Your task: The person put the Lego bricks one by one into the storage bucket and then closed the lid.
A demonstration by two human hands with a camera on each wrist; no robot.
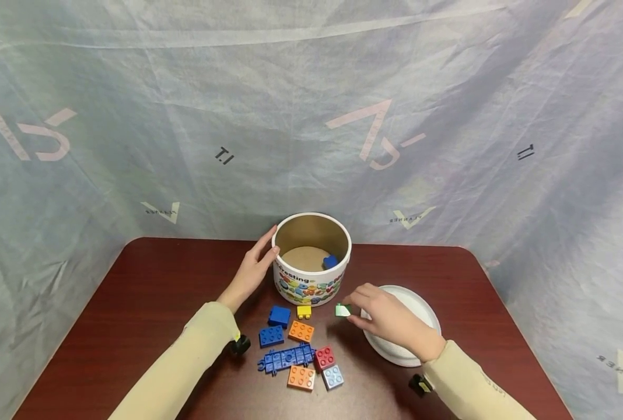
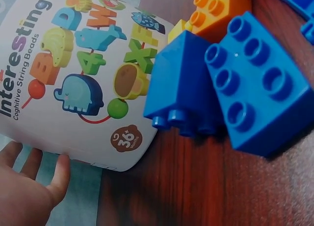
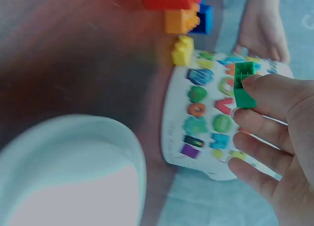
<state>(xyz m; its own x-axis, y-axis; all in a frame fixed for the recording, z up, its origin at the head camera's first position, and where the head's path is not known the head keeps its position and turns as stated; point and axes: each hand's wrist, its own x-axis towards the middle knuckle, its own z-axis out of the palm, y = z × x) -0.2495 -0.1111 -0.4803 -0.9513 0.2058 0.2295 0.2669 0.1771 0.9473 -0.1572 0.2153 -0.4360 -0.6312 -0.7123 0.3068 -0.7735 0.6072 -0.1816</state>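
Right hand (image 1: 382, 318) pinches a green block (image 1: 342, 310) between thumb and fingertips. Block sits just off the near right side of the bucket (image 1: 311, 290); the bucket's mouth lies far and left of it. Long axis looks roughly left to right, one end hidden by fingers. Right hand is the nearer one.

Near to far: orange block (image 1: 301, 378), pale blue block (image 1: 333, 377), red block (image 1: 324, 358), then a long blue base (image 1: 290, 357). White lid or plate (image 1: 420, 306), cannot tell which, lies partly beneath the right hand. Left hand (image 1: 251, 271): fingers spread against the bucket's left side. Blue block (image 1: 330, 262) inside, at right on its floor.

Writing: label (image 2: 81, 54) reads "Interesting", smaller "String Beads" line under it; badge (image 2: 124, 138) "36+ Months". Far cloth (image 1: 290, 116): "T.I", plus a reversed word, probably "PLANNER".
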